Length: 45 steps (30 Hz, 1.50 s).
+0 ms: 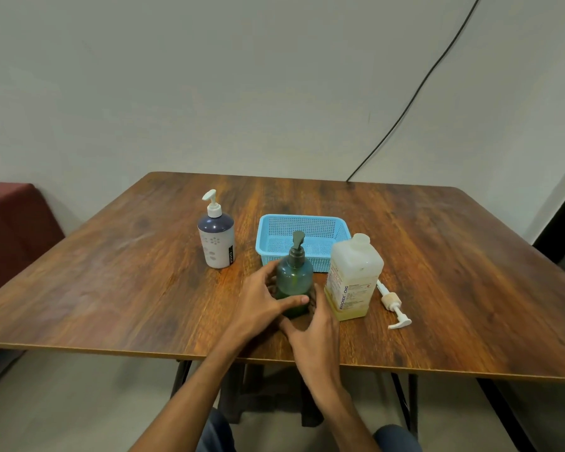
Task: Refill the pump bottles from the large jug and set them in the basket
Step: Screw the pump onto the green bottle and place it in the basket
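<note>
A translucent green pump bottle [294, 275] with a dark pump stands upright on the wooden table [454, 256], just in front of the blue mesh basket [300, 218]. My left hand [258, 305] grips it from the left, thumb across its front. My right hand [317, 334] lies at the bottle's lower right with its fingers spread along the side, between bottle and jug. The large whitish jug [353, 275], capless and with a little yellow liquid at its bottom, stands right of the bottle. A white and navy pump bottle [216, 236] stands left of the basket, which holds nothing.
A loose white pump head [392, 303] with its tube lies on the table right of the jug. A black cable [415, 93] runs down the wall behind the table. A dark red seat [10, 223] is at the far left.
</note>
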### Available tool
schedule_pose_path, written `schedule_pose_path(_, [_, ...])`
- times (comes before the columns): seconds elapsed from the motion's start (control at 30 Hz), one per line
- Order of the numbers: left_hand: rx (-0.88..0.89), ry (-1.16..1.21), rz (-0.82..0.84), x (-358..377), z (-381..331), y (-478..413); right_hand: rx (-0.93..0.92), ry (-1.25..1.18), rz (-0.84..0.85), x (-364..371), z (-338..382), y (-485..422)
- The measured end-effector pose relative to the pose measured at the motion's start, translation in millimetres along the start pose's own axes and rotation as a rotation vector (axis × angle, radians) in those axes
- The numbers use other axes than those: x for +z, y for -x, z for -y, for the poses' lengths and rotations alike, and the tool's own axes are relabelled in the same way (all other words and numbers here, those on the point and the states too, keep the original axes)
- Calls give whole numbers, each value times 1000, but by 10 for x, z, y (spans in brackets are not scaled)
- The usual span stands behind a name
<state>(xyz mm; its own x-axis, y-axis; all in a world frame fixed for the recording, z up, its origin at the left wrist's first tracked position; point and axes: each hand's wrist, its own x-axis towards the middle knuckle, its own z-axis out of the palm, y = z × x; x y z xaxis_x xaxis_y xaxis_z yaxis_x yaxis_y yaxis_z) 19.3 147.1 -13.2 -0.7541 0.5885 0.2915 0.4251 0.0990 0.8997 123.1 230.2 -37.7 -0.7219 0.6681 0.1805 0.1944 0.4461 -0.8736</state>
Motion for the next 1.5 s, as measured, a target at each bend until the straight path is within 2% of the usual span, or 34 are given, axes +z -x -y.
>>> schedule_pose_path(0.23, [51, 62, -139, -196, -251, -258, 28, 97, 57, -84, -49, 26])
schedule_pose_path(0.37, [77, -11, -190, -415, -389, -594, 37, 142, 91, -78, -47, 20])
schedule_pose_path(0.67, [-12, -194, -268, -446, -266, -1326, 39, 203, 111, -79, -33, -1])
schedule_pose_path(1.07, [-148, -330, -137, -112, 36, -1597, 47, 237, 85, -19, -34, -27])
schedule_pose_path(1.3, [-154, -412, -96, -59, 147, -1613, 33, 244, 83, -19, -24, -30])
schedule_pose_path(1.5, [-202, -387, -25, -67, 188, -1702, 23, 245, 96, -30, -15, -31])
